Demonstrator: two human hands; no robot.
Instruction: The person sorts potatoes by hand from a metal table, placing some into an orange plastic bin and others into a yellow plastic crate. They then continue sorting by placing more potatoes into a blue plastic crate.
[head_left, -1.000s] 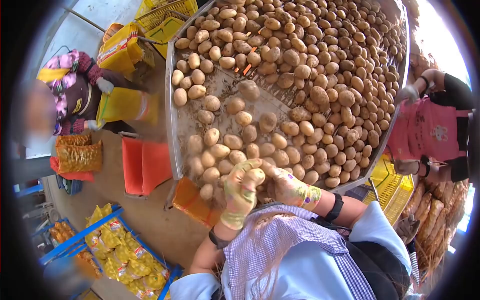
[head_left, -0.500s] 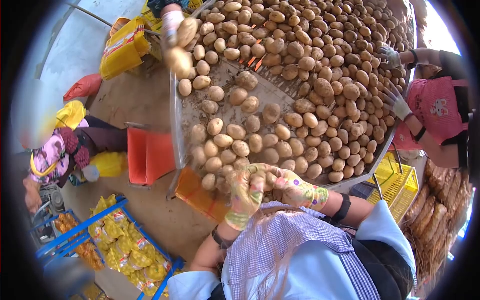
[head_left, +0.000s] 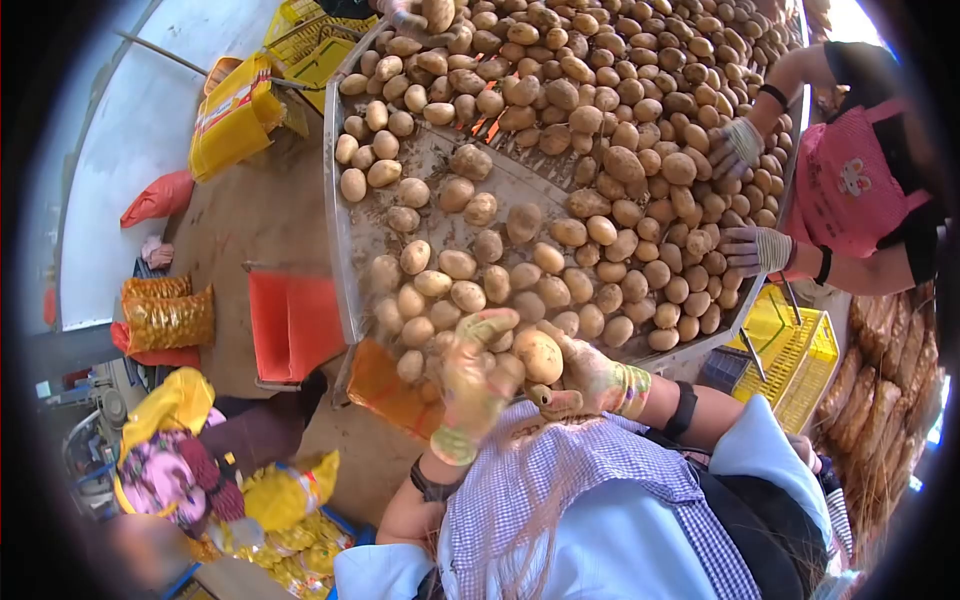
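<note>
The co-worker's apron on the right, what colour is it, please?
The apron is pink, seen in the head view.

Both hands up front near the torso, close together, gloved. Left hand (head_left: pixel 474 378) slightly blurred, back of hand partly showing, top digit stretched toward the right hand (head_left: pixel 585 378); how far it is closed is unclear. Right hand bent inward, digits curled in a grip, lower ones folded. Left forearm (head_left: pixel 415 508) angled steeply up, elbow bent. Right forearm (head_left: pixel 668 400) flatter, angled inward. Dark band on each.
</note>
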